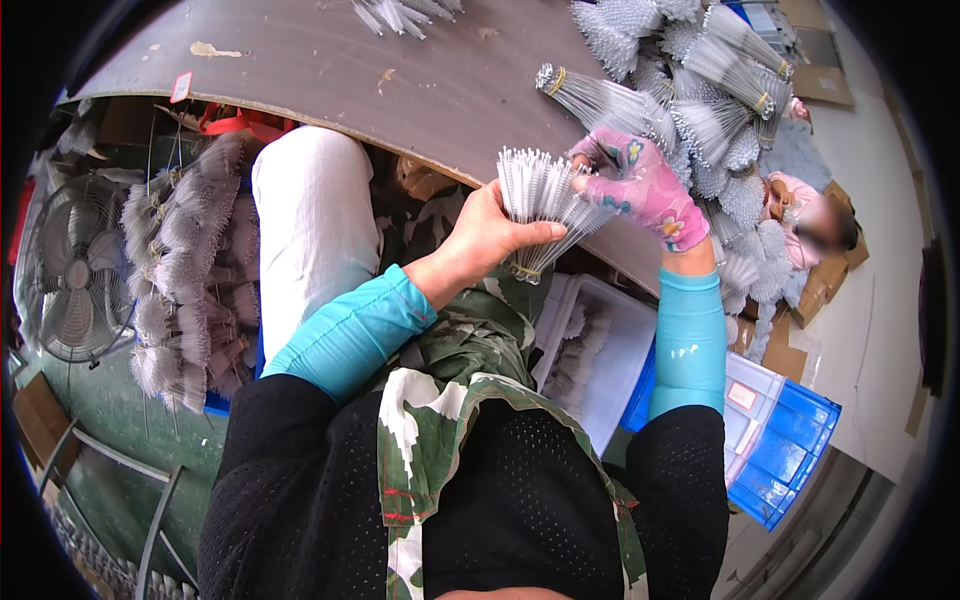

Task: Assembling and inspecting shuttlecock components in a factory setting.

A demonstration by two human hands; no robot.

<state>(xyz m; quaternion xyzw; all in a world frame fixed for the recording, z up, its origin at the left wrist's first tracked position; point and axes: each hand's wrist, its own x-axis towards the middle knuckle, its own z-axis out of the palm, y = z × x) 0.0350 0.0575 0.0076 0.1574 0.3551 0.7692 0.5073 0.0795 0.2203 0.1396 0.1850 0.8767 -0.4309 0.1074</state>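
At the centre of the frame the left hand [487, 238] is closed around a fanned bundle of small wire brushes [540, 195], while the gloved right hand [640, 190] pinches its tips. Many tied bundles [700, 90] already lie on the counter [400, 80] at upper right; loose brushes wait in the white tray [625, 340] below.

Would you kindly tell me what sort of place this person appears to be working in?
Probably a small workshop doing hand assembly or sorting: heaps of banded grey wire-brush bundles cover a worn brown worktable, blue plastic crates stand below, and the left hand holds a fanned white bristle bundle.
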